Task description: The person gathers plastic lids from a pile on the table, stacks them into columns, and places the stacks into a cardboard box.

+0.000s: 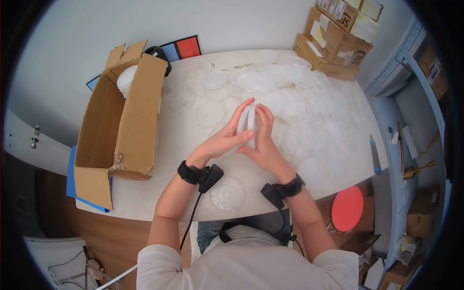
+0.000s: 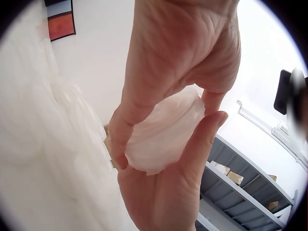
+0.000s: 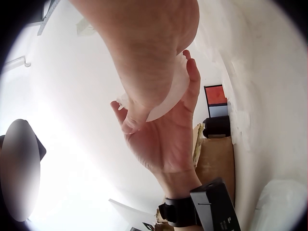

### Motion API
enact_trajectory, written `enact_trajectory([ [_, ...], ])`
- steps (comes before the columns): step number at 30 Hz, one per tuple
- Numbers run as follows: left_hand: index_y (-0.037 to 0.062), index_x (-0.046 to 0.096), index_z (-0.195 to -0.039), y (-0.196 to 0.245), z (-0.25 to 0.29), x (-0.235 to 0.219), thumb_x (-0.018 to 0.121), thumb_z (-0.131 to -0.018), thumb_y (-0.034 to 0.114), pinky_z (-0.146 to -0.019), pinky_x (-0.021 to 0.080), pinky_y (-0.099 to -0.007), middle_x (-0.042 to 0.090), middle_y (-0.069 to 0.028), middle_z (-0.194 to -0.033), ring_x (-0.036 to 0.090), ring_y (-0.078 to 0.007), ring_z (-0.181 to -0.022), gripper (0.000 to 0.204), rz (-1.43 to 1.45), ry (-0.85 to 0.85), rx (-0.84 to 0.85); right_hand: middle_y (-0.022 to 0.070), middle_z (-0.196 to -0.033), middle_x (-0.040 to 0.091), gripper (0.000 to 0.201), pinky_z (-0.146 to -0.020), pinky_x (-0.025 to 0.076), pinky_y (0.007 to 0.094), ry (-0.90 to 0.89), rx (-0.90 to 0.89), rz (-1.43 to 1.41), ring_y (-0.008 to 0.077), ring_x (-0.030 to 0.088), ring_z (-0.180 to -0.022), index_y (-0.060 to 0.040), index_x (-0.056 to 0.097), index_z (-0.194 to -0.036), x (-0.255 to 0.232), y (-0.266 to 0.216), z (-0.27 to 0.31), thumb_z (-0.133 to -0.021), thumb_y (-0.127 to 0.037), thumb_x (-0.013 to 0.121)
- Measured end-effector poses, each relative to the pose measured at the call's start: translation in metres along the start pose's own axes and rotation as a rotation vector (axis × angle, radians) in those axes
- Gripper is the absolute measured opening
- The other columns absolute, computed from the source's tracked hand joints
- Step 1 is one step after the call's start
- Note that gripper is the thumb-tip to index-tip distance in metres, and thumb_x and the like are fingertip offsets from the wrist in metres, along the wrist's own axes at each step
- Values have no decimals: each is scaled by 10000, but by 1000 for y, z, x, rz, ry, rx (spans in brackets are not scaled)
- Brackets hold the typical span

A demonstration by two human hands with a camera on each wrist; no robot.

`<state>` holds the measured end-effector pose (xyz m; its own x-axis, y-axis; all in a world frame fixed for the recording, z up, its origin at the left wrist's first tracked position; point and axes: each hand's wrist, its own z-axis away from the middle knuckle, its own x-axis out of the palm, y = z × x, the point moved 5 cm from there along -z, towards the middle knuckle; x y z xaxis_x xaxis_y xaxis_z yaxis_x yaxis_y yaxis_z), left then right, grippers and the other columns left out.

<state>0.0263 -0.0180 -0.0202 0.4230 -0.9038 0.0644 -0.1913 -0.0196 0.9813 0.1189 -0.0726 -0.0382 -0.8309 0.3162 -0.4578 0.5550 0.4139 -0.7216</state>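
A small stack of round, translucent plastic lids [image 1: 247,126] stands on edge between my two hands above the white table. My left hand [image 1: 223,141] grips it from the left, thumb across the near side and fingers at the far rim. On the opposite side my right hand [image 1: 266,149] holds the rim between thumb and fingers. A narrow gap shows between the lids at the top. In the left wrist view the lids [image 2: 166,134] look cloudy, with fingers on both edges. The right wrist view shows the lids [image 3: 171,98] partly hidden behind my right hand.
Loose clear lids [image 1: 295,106] spread over the table's middle and right. One lid [image 1: 228,194] lies at the front edge. An open cardboard box [image 1: 137,116] with stacked white lids [image 1: 126,81] stands left. A blue-handled cutter [image 1: 375,157] lies right; cartons [image 1: 333,41] are stacked behind.
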Motion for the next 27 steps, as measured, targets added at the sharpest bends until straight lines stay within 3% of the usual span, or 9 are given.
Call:
enact_trajectory([
  [3, 168, -28, -1408, -7, 1, 4, 496, -869, 405, -1040, 214, -379, 67, -75, -1438, 136, -235, -1320, 789, 39, 22, -77, 211, -1370, 98, 966, -1018, 201, 476, -3, -46, 47, 401, 156, -1263, -39, 109, -1348, 0, 0, 1, -683, -414, 700],
  [5, 177, -161, -1382, -11, 1, 7, 396, -898, 469, -1057, 124, -366, -43, -123, -1453, 25, -257, -1340, 793, 11, 10, -92, 230, -1402, 77, 915, -1035, 160, 465, -25, -101, 72, 393, 138, -1287, -12, 80, -1365, 2, -2, 0, -762, -477, 587],
  [9, 197, -217, -1361, -17, 3, 10, 341, -895, 522, -1056, 115, -395, -95, -110, -1451, -10, -261, -1340, 796, 54, 7, -93, 233, -1423, 46, 873, -1042, 132, 459, -97, -95, 35, 387, 113, -1305, 4, 52, -1378, 2, -6, -2, -816, -497, 492],
  [11, 195, -233, -1352, -12, 6, 15, 310, -894, 539, -1054, 93, -438, -151, -97, -1444, -57, -264, -1339, 790, 229, 12, -148, 226, -1432, 24, 851, -1042, 123, 460, -98, -123, 19, 387, 88, -1313, 4, 35, -1385, 2, -7, -2, -834, -488, 459],
  [15, 216, -238, -1350, -10, 3, 20, 302, -899, 530, -1046, 99, -478, -169, -92, -1441, -85, -263, -1336, 770, 256, 8, -153, 217, -1436, 18, 871, -1043, 118, 457, -75, -125, 10, 375, 80, -1320, 2, 12, -1385, 2, -10, 0, -824, -472, 480],
  [17, 226, -233, -1352, -11, 0, 17, 368, -900, 465, -1050, 115, -465, -143, -98, -1445, -82, -266, -1337, 789, -84, 116, -81, 220, -1435, 15, 913, -1043, 114, 458, -36, -91, 100, 368, 73, -1325, 4, -7, -1383, 4, -9, 3, -793, -418, 548],
  [21, 220, -219, -1360, -22, -1, 14, 445, -883, 343, -1050, 141, -450, -113, -106, -1448, -41, -270, -1340, 827, -77, 89, -74, 204, -1441, 8, 842, -1052, 125, 458, -105, -85, 308, 387, 114, -1306, 0, 30, -1382, 9, -6, 3, -814, -364, 532],
  [23, 205, -228, -1356, -15, -1, 18, 474, -864, 246, -1050, 156, -433, -103, -110, -1448, 1, -271, -1342, 858, 309, 133, -177, 223, -1429, 59, 895, -1043, 165, 441, -121, -27, 180, 369, 113, -1318, 12, 21, -1379, 10, -8, -1, -745, -174, 624],
  [27, 218, -246, -1348, -22, -1, 10, 462, -858, 203, -1041, 179, -435, -73, -113, -1449, 33, -262, -1341, 861, 359, 183, -210, 227, -1416, 128, 792, -1034, 216, 424, -125, -73, 152, 353, 176, -1306, 30, 126, -1366, 5, -12, -4, -749, -103, 603],
])
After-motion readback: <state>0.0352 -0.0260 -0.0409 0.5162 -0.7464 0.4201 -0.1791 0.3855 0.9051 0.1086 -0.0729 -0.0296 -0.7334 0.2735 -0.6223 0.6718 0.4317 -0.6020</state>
